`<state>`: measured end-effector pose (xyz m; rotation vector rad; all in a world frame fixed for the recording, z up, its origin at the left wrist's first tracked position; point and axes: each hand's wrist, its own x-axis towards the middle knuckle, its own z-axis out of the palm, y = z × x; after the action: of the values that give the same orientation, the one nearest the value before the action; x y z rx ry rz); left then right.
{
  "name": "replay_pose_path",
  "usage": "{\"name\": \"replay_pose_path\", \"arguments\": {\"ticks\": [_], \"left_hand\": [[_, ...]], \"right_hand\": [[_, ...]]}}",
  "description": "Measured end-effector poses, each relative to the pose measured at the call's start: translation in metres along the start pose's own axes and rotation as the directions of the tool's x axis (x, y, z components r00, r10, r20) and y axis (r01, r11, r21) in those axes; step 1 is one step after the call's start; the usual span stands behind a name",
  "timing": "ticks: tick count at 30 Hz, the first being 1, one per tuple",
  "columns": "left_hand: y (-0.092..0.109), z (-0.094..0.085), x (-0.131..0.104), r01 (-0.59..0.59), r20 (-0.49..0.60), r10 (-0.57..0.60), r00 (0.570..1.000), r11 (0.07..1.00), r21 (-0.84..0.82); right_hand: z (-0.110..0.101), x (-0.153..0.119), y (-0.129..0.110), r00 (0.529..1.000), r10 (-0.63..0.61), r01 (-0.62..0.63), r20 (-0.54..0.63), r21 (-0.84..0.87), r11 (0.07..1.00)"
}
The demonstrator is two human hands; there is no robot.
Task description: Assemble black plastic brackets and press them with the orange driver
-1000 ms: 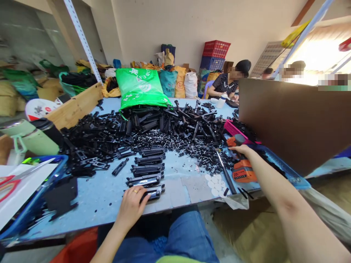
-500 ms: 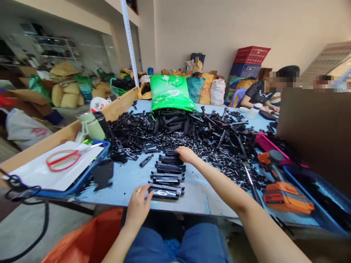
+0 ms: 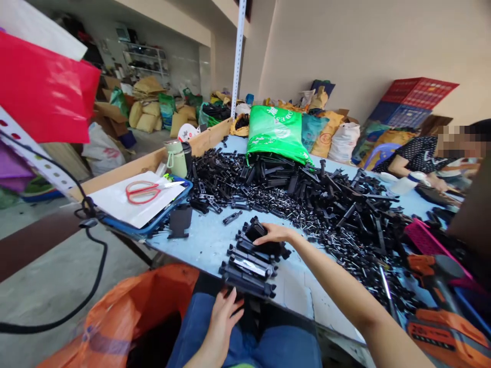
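Note:
My right hand (image 3: 273, 235) is closed round a black plastic part (image 3: 256, 231) at the far end of a row of similar parts on the blue table. Nearer the table edge lie several more black parts (image 3: 249, 266), side by side, some with a shiny surface. Below the nearest one, at the table's front edge, is my left hand (image 3: 226, 309), its fingers apart and nothing visible in them. Behind the row spreads a heap of black parts (image 3: 218, 176) and small metal pins (image 3: 286, 204).
A green bag (image 3: 274, 133) rests on the heap. Red scissors (image 3: 143, 191) lie on white paper over a blue tray at left. An orange power tool (image 3: 447, 327) is at right. An orange sack (image 3: 115, 306) stands below. A person sits at far right.
The view has turned left. My right hand has closed further round a part at the row's far end. My left hand has moved off the nearest part, down to the table's edge.

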<state>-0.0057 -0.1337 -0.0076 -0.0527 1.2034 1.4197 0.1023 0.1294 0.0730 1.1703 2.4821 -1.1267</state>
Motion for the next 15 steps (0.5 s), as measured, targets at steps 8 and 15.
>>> {"name": "replay_pose_path", "arguments": {"ticks": [8, 15], "left_hand": [[0.011, -0.016, -0.026, 0.101, -0.012, -0.117, 0.993, 0.902, -0.420], [0.047, -0.107, -0.029, 0.014, -0.135, -0.078, 0.988, 0.906, -0.424]], "right_hand": [[0.095, -0.054, -0.071, 0.985, -0.146, 0.105, 0.091, 0.355, 0.929], [0.162, -0.018, -0.160, 0.979, -0.198, 0.177, 0.043, 0.287, 0.941]]}}
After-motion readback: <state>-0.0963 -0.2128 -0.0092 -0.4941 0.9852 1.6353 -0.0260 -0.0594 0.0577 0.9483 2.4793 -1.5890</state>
